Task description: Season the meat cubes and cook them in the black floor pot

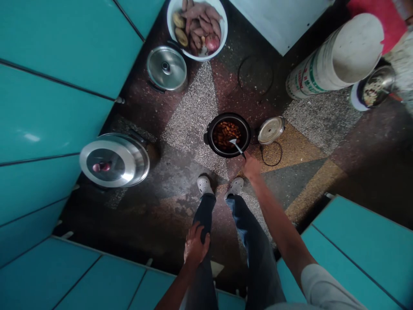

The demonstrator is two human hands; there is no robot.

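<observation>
the pot stands on the floor, just in front of the two pale shoes. it is round and black, with a thick rim and a stubby lug on its left side. its mouth is uncovered. inside, food lies in small chunks, orange-brown to reddish, glossy and crowded together, with dark liquid showing between them and along the near wall. single pieces are too small to name.

the right hand is closed around the dark handle of a tool, at the near right of the pot. the tool's shaft slants over the rim, and its pale, flattish head rests among the chunks, shiny against the brown.

the left hand lies on the left leg, fingers loosely spread, with nothing in its grasp.

just right of the pot is a lid, round, cream inside with a darker edge; a thin cable loops on the floor below it.
</observation>
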